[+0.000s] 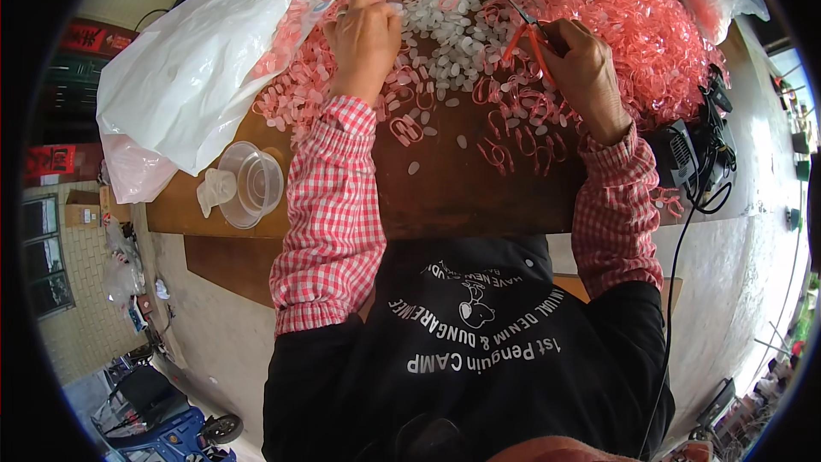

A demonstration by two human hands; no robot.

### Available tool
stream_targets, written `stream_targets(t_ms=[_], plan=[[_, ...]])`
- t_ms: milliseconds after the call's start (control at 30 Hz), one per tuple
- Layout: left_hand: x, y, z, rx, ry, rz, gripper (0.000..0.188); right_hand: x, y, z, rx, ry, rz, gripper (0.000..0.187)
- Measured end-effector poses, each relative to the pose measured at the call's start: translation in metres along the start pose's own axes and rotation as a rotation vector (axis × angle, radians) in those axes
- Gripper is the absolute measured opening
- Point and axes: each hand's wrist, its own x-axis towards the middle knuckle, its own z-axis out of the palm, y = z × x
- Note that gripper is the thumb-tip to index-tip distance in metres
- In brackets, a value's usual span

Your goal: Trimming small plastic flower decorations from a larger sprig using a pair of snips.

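Observation:
My right hand (584,68) is wrapped round scissors (539,53) with orange-red handles. Their dark metal tip points up and left, over the loose pieces. To the left, my left hand (368,43) has its fingers bent and drawn together above small pink pieces (299,90); what they hold is too small to make out. Between the hands lies a heap of whitish translucent oval pieces (449,34). A large mound of pink looped plastic pieces (637,34) rises beyond and right of my right hand. Several separate pink loops (522,150) lie nearer me.
A big white plastic bag (197,68) covers the table's left side. In front of it stand a clear round tub (272,184) and a crumpled whitish thing (216,192). At right sits a dark device (682,154) with black cables. The brown table's (462,210) near edge meets my body.

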Motion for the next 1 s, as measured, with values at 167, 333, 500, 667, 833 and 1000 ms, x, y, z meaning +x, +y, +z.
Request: stream_targets(t_ms=[167,333,500,667,833,1000], plan=[[-0.019,0.04,-0.018,-0.794,0.087,-0.213,0.019,-0.004,-0.018,0.007,0.174,-0.025,0.018,0.03],[-0.038,0.072,-0.016,-1.454,-0.028,-0.558,0.02,-0.009,-0.023,0.019,0.042,-0.034,-0.15,0.041],[-0.047,0.082,-0.009,-1.639,-0.06,-0.624,0.017,-0.01,-0.029,0.021,0.011,-0.069,-0.119,0.039],[-0.05,0.086,-0.006,-1.592,-0.043,-0.514,0.012,-0.009,-0.027,0.02,-0.015,-0.102,-0.086,0.038],[-0.052,0.08,0.0,-1.32,0.038,-0.379,0.008,-0.009,-0.029,0.018,-0.011,-0.111,-0.091,0.037],[-0.052,0.079,0.002,-1.251,0.106,-0.344,0.007,-0.01,-0.032,0.017,-0.012,-0.127,-0.086,0.036]])
